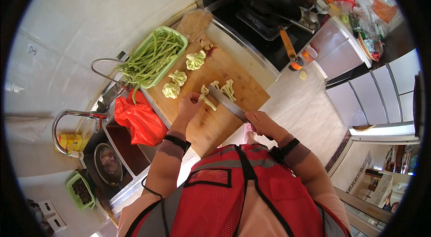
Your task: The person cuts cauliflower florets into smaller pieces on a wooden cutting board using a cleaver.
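On the wooden cutting board point(205, 136) my left hand point(190, 103) pinches a long-stemmed cauliflower floret point(208, 101). My right hand point(263, 123) grips the handle of a kitchen knife point(226, 101), whose blade lies just right of that floret. Past the blade rests a cut floret piece point(228, 90), with a smaller bit partly hidden by the knife tip. Farther up the board are a larger cauliflower piece point(195, 60) and two more florets, one point(178, 78) above the other point(171, 90). A knob of ginger point(206, 44) sits near the board's far end.
A green basket of long beans point(158, 52) stands at the board's left edge. Below it, a red plastic bag point(139, 119) lies over the sink. A wok point(266, 0) with a wooden handle sits on the gas stove point(229, 15). A curved faucet point(64, 116) rises at left.
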A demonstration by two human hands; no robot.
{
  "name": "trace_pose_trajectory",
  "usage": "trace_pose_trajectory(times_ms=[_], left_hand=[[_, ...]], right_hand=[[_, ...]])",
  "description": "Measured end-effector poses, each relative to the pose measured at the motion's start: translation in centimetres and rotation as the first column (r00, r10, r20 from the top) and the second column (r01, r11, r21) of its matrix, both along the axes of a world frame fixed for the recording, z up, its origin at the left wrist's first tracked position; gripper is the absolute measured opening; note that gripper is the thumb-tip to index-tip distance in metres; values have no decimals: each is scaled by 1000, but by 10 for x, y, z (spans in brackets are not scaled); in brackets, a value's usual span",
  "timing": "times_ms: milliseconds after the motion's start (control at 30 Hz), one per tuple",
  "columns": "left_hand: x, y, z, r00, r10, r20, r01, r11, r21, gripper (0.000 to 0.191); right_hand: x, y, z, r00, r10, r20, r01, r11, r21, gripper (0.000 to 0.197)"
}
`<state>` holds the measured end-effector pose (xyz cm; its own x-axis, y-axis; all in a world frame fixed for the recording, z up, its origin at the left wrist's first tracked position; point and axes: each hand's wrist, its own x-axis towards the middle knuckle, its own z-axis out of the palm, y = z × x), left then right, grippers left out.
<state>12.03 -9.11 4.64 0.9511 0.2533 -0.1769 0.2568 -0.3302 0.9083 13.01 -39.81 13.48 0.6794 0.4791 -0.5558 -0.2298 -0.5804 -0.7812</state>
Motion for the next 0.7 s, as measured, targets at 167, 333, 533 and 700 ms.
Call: trace_pose_trajectory(times_ms=[167, 333, 533, 700], left_hand=[[-4, -1, -4, 999, -30, 19, 29, 999, 40, 26], [-4, 7, -25, 999, 1, 37, 0, 999, -42, 25], [-9, 5, -19, 996, -67, 58, 71, 995, -67, 27], [-9, -7, -2, 996, 38, 76, -28, 992, -121, 25]], right_hand=[[-5, 4, -3, 982, 58, 179, -66, 997, 36, 43], [-2, 11, -7, 949, 110, 297, -119, 993, 14, 41], [1, 3, -3, 990, -20, 138, 20, 1000, 3, 41], [-1, -3, -4, 987, -16, 158, 13, 1000, 24, 38]])
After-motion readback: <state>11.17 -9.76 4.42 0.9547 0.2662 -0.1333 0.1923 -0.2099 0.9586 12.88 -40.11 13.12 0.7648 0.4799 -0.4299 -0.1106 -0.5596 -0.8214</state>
